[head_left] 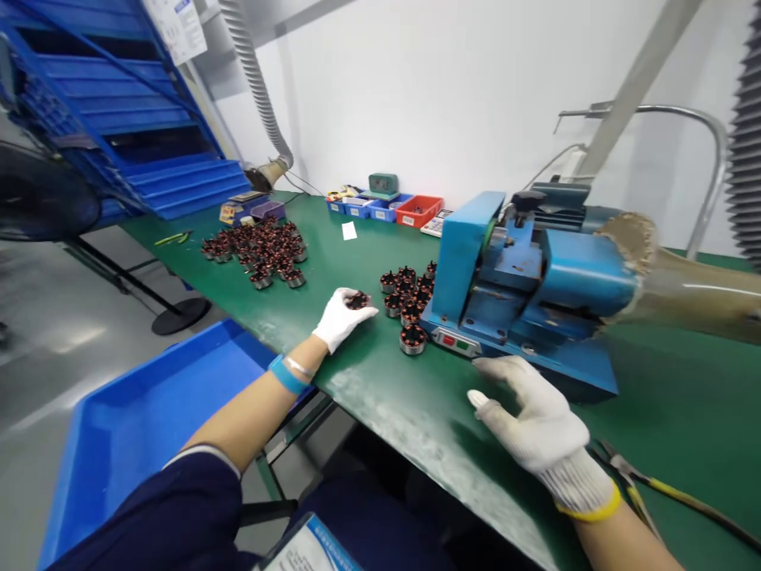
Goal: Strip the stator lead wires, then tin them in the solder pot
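Note:
My left hand (343, 319), in a white glove, is closed around a small motor stator (358, 300) with copper windings, just above or on the green table. To its right stands a cluster of similar copper-wound stators (410, 297), next to a blue bench machine (523, 277). My right hand (529, 412), in a white knitted glove with a yellow cuff, hovers in front of the machine's base, thumb and fingers apart and nothing between them. Its fingertips are near the panel with the red and green buttons (456, 342).
A bigger heap of stators (261, 247) lies on the left of the table (333, 262). Pliers (630, 476) rest at the right. Blue bins (360, 209) and a red bin (419, 211) line the wall. Below the front edge sits a blue tray (160, 428).

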A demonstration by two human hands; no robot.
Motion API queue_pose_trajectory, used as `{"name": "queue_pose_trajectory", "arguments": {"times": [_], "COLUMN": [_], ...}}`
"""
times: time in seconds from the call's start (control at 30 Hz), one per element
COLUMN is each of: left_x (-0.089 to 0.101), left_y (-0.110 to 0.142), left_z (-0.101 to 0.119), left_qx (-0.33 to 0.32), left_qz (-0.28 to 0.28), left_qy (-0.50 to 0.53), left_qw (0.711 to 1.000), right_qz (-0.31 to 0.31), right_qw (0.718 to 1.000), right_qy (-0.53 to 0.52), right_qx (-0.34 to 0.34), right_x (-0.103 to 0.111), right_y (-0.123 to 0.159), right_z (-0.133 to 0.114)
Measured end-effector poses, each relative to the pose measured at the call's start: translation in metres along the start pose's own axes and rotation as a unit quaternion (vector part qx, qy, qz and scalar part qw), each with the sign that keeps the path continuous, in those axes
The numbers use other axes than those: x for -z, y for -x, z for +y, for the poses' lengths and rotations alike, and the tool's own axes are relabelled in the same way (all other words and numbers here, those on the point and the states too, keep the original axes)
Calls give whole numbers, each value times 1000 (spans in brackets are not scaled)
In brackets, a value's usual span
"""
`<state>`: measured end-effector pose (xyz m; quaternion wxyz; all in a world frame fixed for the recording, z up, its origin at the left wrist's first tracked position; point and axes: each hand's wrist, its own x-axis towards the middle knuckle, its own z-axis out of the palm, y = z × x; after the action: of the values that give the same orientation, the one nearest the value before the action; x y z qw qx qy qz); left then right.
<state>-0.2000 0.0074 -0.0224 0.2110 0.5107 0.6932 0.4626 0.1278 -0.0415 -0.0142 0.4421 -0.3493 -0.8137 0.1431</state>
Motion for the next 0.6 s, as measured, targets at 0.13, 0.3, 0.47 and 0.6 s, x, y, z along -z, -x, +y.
{"name": "queue_pose_trajectory", "arguments": {"times": [0.13, 0.3, 0.47, 0.6], "left_x": [-19, -72, -119, -133], "left_y": [58, 103, 87, 75], "left_z": [45, 112, 143, 157], "left_qx": [-2, -12, -49, -111], "left_qz": [-33, -177, -247, -262], "left_qy": [134, 252, 275, 208], "left_qw": [990, 951, 928, 936], "right_qz": [-34, 31, 167, 221], "right_qw": [991, 950, 902, 879], "right_qy": [-92, -242, -319, -337], "right_qx": [-92, -196, -237, -254], "right_x": [-4, -9, -2, 11], "right_y": [2, 3, -9, -20], "right_z": [-12, -18, -2, 10]}}
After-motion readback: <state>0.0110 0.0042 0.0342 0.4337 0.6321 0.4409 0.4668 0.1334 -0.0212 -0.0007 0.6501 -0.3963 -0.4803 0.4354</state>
